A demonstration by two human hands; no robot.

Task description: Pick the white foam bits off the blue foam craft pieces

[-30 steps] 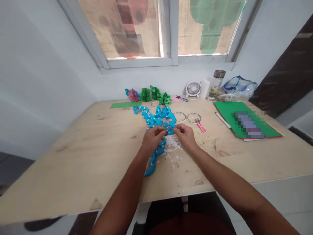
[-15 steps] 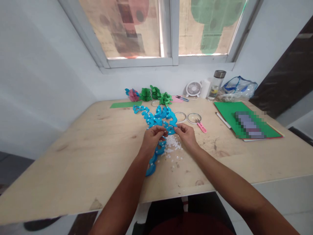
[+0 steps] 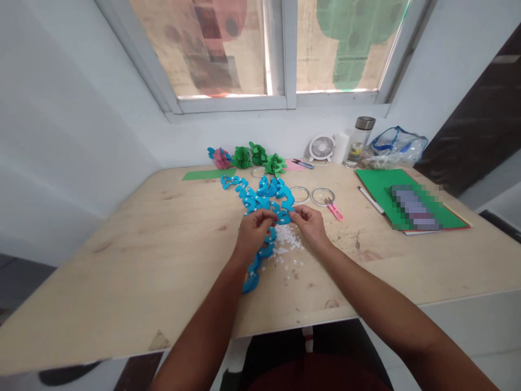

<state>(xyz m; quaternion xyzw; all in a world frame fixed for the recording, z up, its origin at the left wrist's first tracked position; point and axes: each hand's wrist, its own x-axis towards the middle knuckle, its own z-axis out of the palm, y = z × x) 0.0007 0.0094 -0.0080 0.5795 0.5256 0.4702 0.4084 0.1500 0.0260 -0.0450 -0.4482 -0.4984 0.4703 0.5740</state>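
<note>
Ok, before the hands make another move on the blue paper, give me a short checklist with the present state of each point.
1. Right hand at the blue paper piece: ok, it appears to pinch the right edge.
2. Left hand grip: cannot tell, what its fingertips hold is too small to make out.
3. White scraps away from the work: not ok, they lie on the table just below the piece.
4. Pink-handled snips apart from both hands: ok, they lie to the right of the right hand.
5. Glass bottle upright: ok, standing with its lid on.
</note>
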